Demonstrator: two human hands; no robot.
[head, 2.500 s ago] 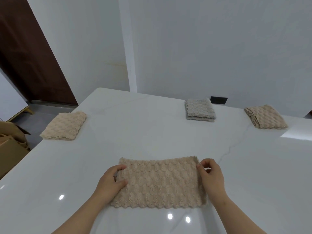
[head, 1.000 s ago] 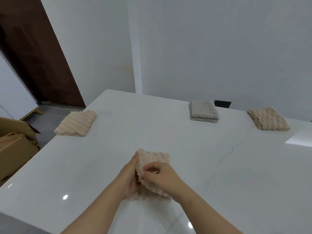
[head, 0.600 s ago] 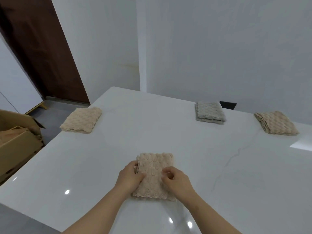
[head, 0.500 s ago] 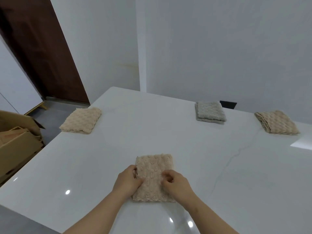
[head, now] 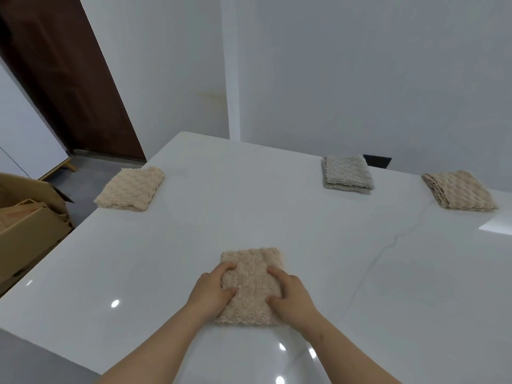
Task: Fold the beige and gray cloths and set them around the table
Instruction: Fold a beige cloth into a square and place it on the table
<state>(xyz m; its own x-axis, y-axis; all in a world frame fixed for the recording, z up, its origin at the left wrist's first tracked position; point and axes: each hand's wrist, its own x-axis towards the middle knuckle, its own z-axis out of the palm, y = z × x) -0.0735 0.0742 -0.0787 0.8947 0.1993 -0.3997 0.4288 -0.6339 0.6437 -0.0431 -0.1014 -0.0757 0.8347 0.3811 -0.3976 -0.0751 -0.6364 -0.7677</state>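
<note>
A beige textured cloth (head: 252, 275), folded into a small rectangle, lies on the white marble table (head: 374, 273) near its front edge. My left hand (head: 212, 292) grips the cloth's left side, with fingers and thumb curled onto it. My right hand (head: 291, 297) grips the right side the same way. Three other folded cloths lie around the table: a beige cloth (head: 130, 189) at the left edge, a gray cloth (head: 346, 173) at the far edge, and another beige cloth (head: 460, 191) at the far right.
Cardboard boxes (head: 25, 234) stand on the floor left of the table. A dark brown door (head: 69, 79) is at the back left, with white walls behind the table. A small black object (head: 377, 161) sits behind the gray cloth.
The long beige strip was folded in half into a small rectangle and laid flat. Both hands moved from its ends to its two sides.
</note>
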